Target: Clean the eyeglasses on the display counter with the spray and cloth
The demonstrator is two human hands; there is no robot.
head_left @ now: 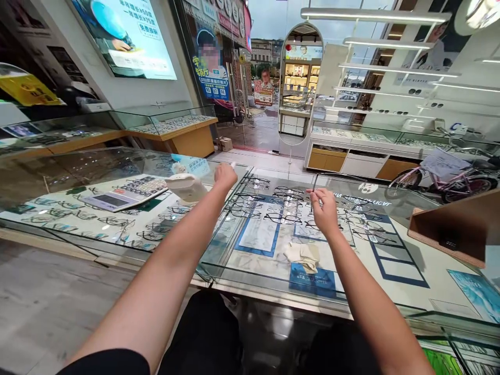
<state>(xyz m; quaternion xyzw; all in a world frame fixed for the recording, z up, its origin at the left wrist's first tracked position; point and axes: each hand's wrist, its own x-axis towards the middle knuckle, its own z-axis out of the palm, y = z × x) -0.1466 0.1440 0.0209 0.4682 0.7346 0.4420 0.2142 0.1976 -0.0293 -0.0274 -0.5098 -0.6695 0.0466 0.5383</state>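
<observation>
- The sleeve [111, 362] on the left arm [185, 250] is black and short, and it ends in a smooth, curved edge.
- Below this sleeve, the left arm is bare down to the left hand [225, 176].
- The right arm [365, 281] is also bare, as is the right hand [325, 209].
- The trousers [201, 333] are plain black; their right leg is quite dark and blurred.

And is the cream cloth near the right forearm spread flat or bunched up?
Bunched up: the cream cloth lies in a small, uneven heap, with creases and overlapping layers showing.
</observation>
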